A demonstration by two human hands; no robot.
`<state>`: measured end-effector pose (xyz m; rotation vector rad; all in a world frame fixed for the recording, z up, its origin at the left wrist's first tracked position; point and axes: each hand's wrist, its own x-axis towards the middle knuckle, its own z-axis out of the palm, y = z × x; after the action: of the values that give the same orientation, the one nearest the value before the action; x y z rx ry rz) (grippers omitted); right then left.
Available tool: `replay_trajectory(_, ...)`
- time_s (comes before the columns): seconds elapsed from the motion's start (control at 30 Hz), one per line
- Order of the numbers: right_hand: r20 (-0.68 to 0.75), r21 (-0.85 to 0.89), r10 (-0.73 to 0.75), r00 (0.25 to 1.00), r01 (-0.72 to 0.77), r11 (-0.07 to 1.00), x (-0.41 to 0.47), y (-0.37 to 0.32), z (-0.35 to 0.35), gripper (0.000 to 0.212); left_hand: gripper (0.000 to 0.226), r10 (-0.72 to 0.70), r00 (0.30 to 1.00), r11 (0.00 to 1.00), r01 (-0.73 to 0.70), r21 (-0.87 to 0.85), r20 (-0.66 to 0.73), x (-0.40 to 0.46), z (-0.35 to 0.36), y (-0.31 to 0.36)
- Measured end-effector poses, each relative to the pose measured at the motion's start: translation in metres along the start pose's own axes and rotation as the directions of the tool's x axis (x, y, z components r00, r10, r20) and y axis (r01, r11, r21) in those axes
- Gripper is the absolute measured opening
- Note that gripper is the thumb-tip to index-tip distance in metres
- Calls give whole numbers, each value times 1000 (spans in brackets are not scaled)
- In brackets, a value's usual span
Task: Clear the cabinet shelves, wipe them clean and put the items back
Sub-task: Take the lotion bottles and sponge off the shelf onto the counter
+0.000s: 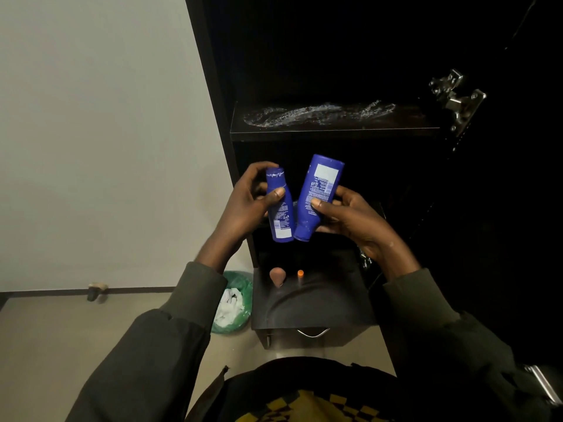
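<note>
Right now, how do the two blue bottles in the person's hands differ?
The left hand holds the smaller bottle cap up; the right hand holds the larger bottle cap down. The smaller one stands nearly upright, the larger one tilts right. Both are blue with printed back labels facing the camera.

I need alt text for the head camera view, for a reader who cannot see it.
A person holds two blue bottles before an open dark cabinet: the left hand grips the smaller bottle, the right hand the larger bottle. Above them, a shelf shows whitish smears; a green-lined bin stands on the floor.
</note>
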<state>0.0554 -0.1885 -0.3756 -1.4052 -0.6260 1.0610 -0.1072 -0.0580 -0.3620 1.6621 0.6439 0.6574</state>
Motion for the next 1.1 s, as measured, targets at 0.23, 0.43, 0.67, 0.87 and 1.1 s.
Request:
replay_trajectory(0.23, -37, 40, 76, 996, -74, 996, 12, 35, -9, 35, 44, 116, 993, 988, -119, 94, 31, -1, 8, -34)
replay_trajectory(0.43, -92, 28, 107, 990, -105, 994, 15, 58, -16, 39, 47, 89, 996, 988, -92, 123, 27, -7, 13, -56)
replay_trajectory(0.67, -66, -17, 135, 989, -136, 991, 18, 74, -17, 42, 44, 19, 1000, 990, -21, 142, 16, -12, 21, -78)
replay_trajectory(0.87, -81, -26, 165, 983, -167, 986, 19, 86, -16, 39, 38, -33, 999, 981, 29, 189, 16, -15, 21, -103)
replay_trajectory(1.1, -142, 18, 224, 964, -224, 975, 27, 113, -14, 35, 36, -130, 991, 956, 125, 266, 2, -21, 17, -126)
